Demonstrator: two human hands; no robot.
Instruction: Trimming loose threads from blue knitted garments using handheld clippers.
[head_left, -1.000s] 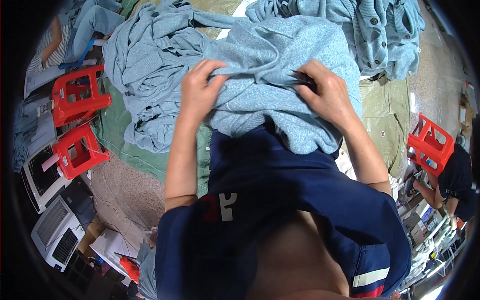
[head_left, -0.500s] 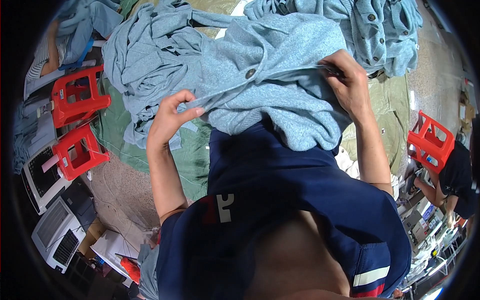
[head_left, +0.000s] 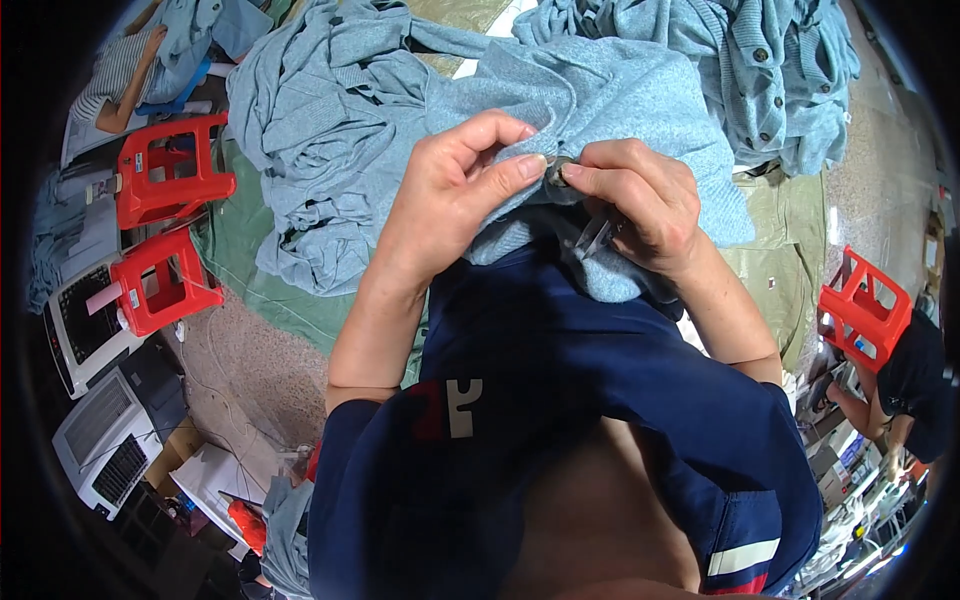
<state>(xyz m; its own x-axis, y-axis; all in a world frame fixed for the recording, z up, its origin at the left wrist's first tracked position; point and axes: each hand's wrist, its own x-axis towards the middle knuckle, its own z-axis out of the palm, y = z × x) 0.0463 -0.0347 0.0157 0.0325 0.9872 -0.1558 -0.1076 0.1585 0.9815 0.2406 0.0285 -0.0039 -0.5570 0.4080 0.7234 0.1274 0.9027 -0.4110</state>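
A light blue knit cardigan (head_left: 640,95) lies across my lap and the pile in front of me. My left hand (head_left: 455,190) pinches its edge between thumb and fingers. Close beside it, almost touching, my right hand (head_left: 640,200) is closed on the cardigan at a dark button (head_left: 562,172). Something small, shiny and dark shows under the right palm; its kind is unclear. The fingers partly cover the cloth between the hands.
Blue knitwear (head_left: 330,130) is heaped at the left on a green sheet (head_left: 260,235); buttoned cardigans (head_left: 770,90) are piled at the right. Red stools (head_left: 165,285) stand at left, another red stool (head_left: 865,305) at right. One person (head_left: 120,75) sits far left, another (head_left: 910,370) right.
Both hands have moved inward from the cardigan's stretched edge and now meet at the button. The left moved right, the right moved left and down. The edge is no longer pulled taut.
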